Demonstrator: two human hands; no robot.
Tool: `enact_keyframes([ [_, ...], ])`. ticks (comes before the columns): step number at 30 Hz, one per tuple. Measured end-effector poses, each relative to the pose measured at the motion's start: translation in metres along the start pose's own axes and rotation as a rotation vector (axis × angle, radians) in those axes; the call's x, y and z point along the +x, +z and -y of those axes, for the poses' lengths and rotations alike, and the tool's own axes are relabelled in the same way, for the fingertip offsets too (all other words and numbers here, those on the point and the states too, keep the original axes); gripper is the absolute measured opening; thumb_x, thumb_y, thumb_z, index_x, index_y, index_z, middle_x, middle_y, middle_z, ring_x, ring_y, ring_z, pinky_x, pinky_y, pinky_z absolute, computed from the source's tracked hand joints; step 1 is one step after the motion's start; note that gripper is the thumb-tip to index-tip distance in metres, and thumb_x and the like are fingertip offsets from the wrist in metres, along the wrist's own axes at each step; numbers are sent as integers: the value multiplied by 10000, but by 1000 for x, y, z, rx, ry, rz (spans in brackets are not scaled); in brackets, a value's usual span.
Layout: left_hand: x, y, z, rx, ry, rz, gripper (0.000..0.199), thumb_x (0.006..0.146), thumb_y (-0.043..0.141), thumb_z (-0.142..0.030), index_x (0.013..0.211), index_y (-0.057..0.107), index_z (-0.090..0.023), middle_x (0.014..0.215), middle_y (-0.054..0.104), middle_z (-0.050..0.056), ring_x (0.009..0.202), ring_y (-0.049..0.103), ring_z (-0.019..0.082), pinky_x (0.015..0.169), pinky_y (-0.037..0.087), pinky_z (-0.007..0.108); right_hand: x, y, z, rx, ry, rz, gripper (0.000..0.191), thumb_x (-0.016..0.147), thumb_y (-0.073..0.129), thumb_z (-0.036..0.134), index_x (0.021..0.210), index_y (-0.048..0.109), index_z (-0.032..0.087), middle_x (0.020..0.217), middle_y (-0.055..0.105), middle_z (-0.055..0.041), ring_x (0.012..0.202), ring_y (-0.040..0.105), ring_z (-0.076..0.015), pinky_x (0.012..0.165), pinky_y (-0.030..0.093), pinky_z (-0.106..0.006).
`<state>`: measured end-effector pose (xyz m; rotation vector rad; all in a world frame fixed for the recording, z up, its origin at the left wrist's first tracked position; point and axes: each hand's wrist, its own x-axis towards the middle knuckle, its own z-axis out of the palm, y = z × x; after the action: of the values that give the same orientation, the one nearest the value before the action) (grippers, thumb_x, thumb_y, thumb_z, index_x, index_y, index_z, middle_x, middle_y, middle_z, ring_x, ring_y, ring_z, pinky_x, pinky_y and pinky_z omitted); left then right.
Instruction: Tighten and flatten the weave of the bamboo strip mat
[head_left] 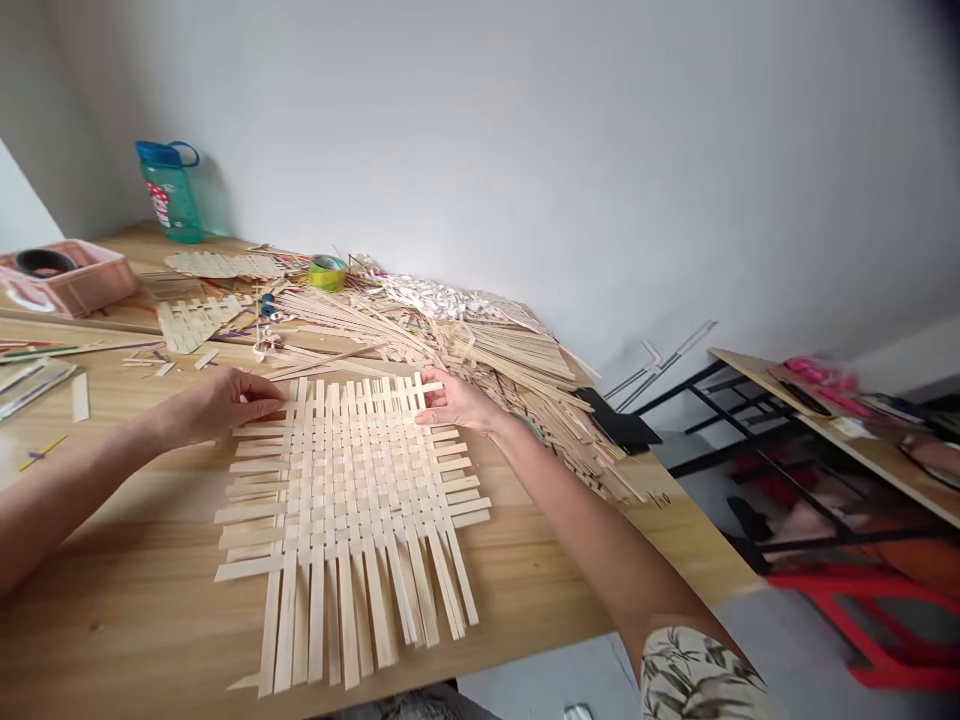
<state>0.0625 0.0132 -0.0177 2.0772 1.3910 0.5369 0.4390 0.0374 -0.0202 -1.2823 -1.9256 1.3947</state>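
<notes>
A flat mat woven of pale bamboo strips (352,490) lies on the wooden table (135,600) in front of me, with loose strip ends sticking out on every side. My left hand (217,405) rests on the mat's far left corner, its fingertips pressing on the strip ends there. At the far right corner my right hand (454,400) pinches the end of the farthest cross strip (409,389) between thumb and fingers.
A big heap of loose bamboo strips (480,345) lies behind and right of the mat. Smaller woven pieces (199,320), a yellow-green tape roll (328,272), a teal water bottle (171,192) and a pink tray (67,278) stand farther back. Another table (840,420) and a red stool (870,620) are right.
</notes>
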Motion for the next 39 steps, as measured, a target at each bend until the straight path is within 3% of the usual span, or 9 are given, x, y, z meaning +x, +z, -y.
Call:
enact_keyframes([
  [4,3,10,-17,239,3,-27,349,846,536,-374,1035,695,-129,969,730,115,873,641,263,832,475,371,-9,6,-11,-115,-6,-98,599,658,839,323,1148,533,165,982,678,-68,898,660,-194,747,545,-316],
  [7,-1,22,-34,399,39,-55,329,866,507,-309,1073,657,-103,1055,697,164,973,632,296,914,459,415,-18,13,-6,-237,-53,-185,564,662,854,318,1133,586,161,1166,618,-109,1044,606,-227,878,506,-380],
  [10,-8,41,-50,535,46,-94,290,905,435,-236,1065,633,-97,1041,668,182,964,620,298,905,473,424,-26,24,-2,-498,-140,-250,527,722,832,412,1126,624,145,1269,551,-141,1137,549,-268,964,456,-442],
  [13,-17,63,-61,661,13,-166,310,949,366,-250,1087,616,-130,1070,629,194,1004,582,333,876,480,453,-31,37,-4,-827,-262,-354,533,802,748,514,1154,628,132,1227,576,-157,1141,525,-302,968,447,-472],
  [15,-21,73,-64,729,-23,-223,323,960,352,-268,1123,595,-130,1109,606,205,1041,557,359,860,478,475,-32,44,-8,-927,-299,-406,554,813,718,560,1147,634,126,1186,598,-159,1124,517,-317,958,447,-473],
  [21,-21,81,-60,811,-34,-268,288,972,359,-293,1070,576,-131,1072,606,177,1030,550,347,846,465,446,-33,47,-16,-975,-296,-436,614,806,668,651,1136,629,135,1140,607,-148,1074,529,-311,942,451,-454],
  [28,-20,82,-57,857,39,-314,250,980,355,-300,991,571,-176,1009,619,142,971,553,327,798,432,434,-34,47,-16,-1022,-273,-424,595,808,589,734,947,617,156,1002,603,-124,957,515,-290,857,444,-430],
  [39,-20,82,-59,832,45,-300,250,975,346,-298,979,579,-207,993,598,141,963,549,337,806,412,463,-33,52,-20,-1054,-243,-457,640,841,469,785,904,591,160,919,585,-121,896,500,-288,804,420,-421],
])
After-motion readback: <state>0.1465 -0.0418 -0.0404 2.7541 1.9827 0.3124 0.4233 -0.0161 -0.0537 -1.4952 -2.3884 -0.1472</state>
